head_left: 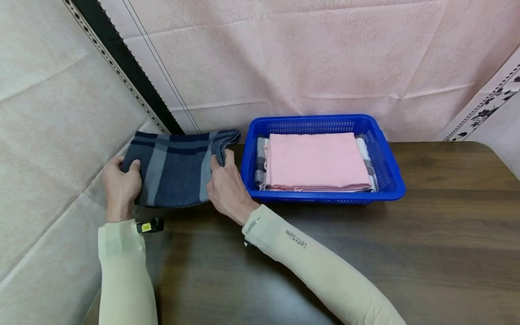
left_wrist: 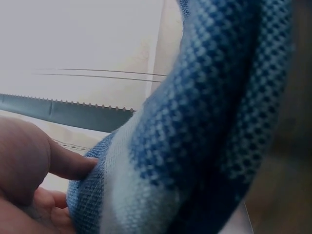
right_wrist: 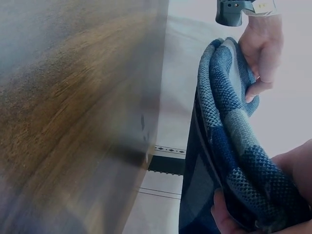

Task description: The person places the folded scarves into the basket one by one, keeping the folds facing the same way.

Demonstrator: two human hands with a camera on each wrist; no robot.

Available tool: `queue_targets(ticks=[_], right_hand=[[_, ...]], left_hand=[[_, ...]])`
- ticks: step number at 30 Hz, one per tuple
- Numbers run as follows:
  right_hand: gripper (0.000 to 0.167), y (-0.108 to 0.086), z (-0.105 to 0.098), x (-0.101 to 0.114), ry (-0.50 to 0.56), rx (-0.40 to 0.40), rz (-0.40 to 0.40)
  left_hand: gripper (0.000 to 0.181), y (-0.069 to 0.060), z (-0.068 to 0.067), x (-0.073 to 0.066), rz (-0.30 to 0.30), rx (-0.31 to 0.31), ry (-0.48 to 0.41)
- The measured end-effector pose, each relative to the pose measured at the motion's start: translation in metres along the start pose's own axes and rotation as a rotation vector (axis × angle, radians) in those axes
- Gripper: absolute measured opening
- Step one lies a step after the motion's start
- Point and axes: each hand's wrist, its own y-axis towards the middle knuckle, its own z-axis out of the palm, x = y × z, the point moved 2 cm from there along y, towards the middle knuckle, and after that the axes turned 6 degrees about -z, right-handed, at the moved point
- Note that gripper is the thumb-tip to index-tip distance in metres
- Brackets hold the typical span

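Observation:
A folded navy plaid scarf (head_left: pixel 178 171) with grey-blue stripes is held up at the left end of the table, left of the blue basket. My left hand (head_left: pixel 123 183) grips its left edge, thumb on top. At the opposite end my right hand (head_left: pixel 229 187) pinches the folded layers, which curl over near the far corner. Up close in the left wrist view, the scarf's thick fold (left_wrist: pixel 180 131) hides most of the scene beyond. The right wrist view looks along the scarf's stacked layers (right_wrist: pixel 234 131), with the left hand (right_wrist: pixel 263 51) at the far end.
A blue plastic basket (head_left: pixel 394 183) stands against the back wall. Inside, a folded pink fringed cloth (head_left: pixel 317 160) lies on grey-and-white checked fabric (head_left: pixel 261 164). Pale patterned sheeting (head_left: pixel 308 58) covers the walls behind and left of the wooden table (head_left: pixel 325 239).

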Motion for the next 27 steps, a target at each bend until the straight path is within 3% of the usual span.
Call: queue_targets(ticks=[27], right_hand=[[0.056,-0.01,-0.021,-0.005,0.157,0.0,0.09]], left_hand=[[0.043,-0.013,-0.001,-0.016,0.052,-0.002,-0.041]])
